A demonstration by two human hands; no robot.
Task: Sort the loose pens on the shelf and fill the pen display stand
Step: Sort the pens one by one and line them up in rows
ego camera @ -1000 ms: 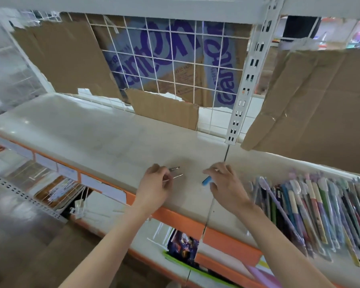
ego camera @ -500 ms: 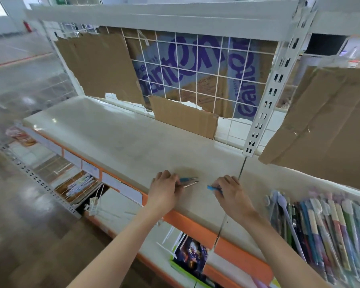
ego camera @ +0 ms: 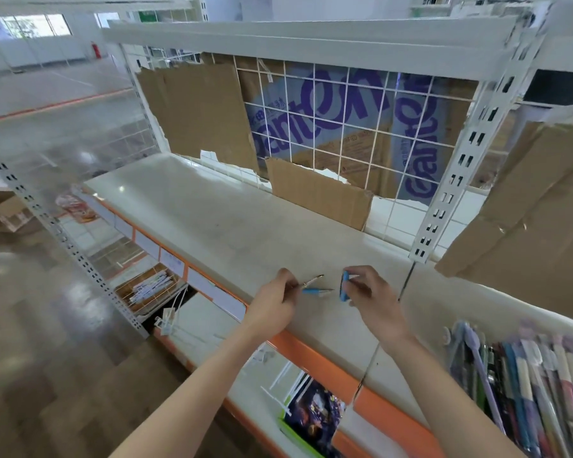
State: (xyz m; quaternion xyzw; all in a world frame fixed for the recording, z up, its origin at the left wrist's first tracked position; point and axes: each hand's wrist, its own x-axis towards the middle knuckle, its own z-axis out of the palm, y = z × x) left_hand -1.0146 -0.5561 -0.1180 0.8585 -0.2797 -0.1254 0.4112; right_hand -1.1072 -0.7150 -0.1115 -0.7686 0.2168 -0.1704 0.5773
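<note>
We've got two uncapped pens [ego camera: 313,285] pinched in our left hand [ego camera: 272,305], tips pointing toward 3 o'clock. Right hand [ego camera: 372,297] pinches the blue cap [ego camera: 344,287], standing upright just beside those tips, above the shelf [ego camera: 212,226].

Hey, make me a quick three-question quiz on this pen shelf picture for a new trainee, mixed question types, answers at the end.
1. True or false: the left hand holds two pens with tips pointing right.
2. What does the right hand pinch? A) a blue pen cap B) a cardboard scrap C) a price label
3. Fill in: the pile of loose pens lies on the shelf to the person's ____.

Key: 1 true; 2 A; 3 right
</note>
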